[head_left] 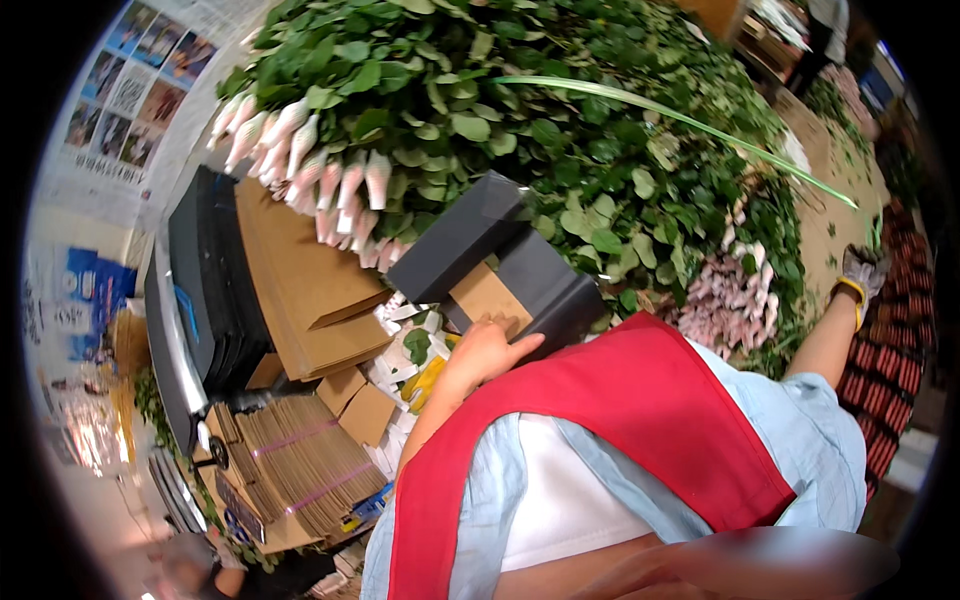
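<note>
My left hand (487, 352) is bare and open. Its fingers are spread over a piece of brown cardboard (490, 300) that lies inside a dark grey folded box or wrapper (460, 240). At the far right, my right hand (862, 270) wears a grey work glove with a yellow cuff. Its fingers look curled beside short green strips (876, 235); what it grips cannot be made out. Beyond the box lies a big heap of leafy stems (600, 130), with flower heads in pale pink netting sleeves (300, 150) on the left and more sleeved heads (735, 300) on the right.
On the left stand brown cardboard sheets (300, 270), black boxes (205, 270) and a strapped cardboard bundle (310, 450). Something yellow (424, 385) lies near my left forearm. A long green strip (680, 110) crosses the leaves. Another person's hand (228, 553) shows at the lower left.
</note>
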